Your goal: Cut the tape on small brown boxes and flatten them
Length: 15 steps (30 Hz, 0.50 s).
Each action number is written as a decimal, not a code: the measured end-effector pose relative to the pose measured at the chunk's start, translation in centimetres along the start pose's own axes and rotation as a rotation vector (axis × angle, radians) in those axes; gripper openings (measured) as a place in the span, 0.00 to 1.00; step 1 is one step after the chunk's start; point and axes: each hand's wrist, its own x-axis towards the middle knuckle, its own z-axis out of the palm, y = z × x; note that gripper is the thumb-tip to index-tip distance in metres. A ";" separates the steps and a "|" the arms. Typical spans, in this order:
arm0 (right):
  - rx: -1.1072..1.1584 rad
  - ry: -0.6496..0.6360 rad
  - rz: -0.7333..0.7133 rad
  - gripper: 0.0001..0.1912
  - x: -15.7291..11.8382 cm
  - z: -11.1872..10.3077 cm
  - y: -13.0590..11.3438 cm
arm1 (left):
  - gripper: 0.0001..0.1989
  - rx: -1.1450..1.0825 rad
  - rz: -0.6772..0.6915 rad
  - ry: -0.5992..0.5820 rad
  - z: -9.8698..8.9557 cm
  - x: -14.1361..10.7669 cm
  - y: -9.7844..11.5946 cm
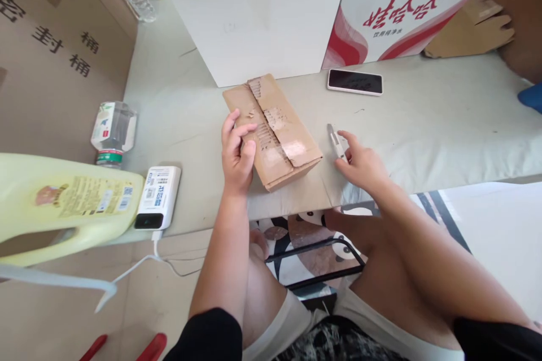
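Note:
A small brown cardboard box [292, 127] lies at an angle on the cloth-covered table, its top seam ragged with torn tape. My left hand [237, 155] grips its left side, fingers and thumb bent over the top edge. To the right of the box is a slim light-coloured utility knife [336, 142]. My right hand [362, 163] has its lower end between thumb and fingers, with the index finger stretched along beside it. The knife and the box are apart.
A phone [354, 82] lies behind the knife, before a white-and-red carton [393, 17] and a white box [271, 22]. At left are a power bank [158, 197] with a cable, a yellow jug [68, 197], a clear bottle [114, 130] and a large carton [63, 51].

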 end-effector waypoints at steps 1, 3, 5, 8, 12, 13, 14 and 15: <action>0.160 0.019 -0.034 0.31 -0.4 -0.2 0.0 | 0.26 0.004 -0.005 0.010 0.2 0.0 0.2; 0.511 0.057 -0.146 0.22 -1.5 -0.7 -0.3 | 0.26 0.021 -0.003 0.041 0.8 -0.1 0.8; 0.719 0.128 -0.294 0.15 -2.9 -1.3 -0.8 | 0.26 0.049 -0.002 0.083 1.7 -0.4 1.5; 0.687 0.288 -0.477 0.15 -4.8 -2.2 -1.6 | 0.25 0.098 -0.029 0.133 3.0 -1.2 2.8; 0.586 0.343 -0.657 0.21 -5.8 -2.6 -1.8 | 0.25 0.081 -0.033 0.058 3.9 -2.0 3.6; 0.560 0.368 -0.685 0.17 -5.9 -2.5 -1.7 | 0.26 0.065 -0.031 0.041 3.9 -2.1 3.6; 0.526 0.408 -0.701 0.12 -6.0 -2.4 -1.7 | 0.26 0.053 -0.031 0.033 3.9 -2.1 3.6; 0.487 0.450 -0.711 0.08 -6.1 -2.3 -1.7 | 0.27 0.049 -0.031 0.030 3.8 -2.2 3.6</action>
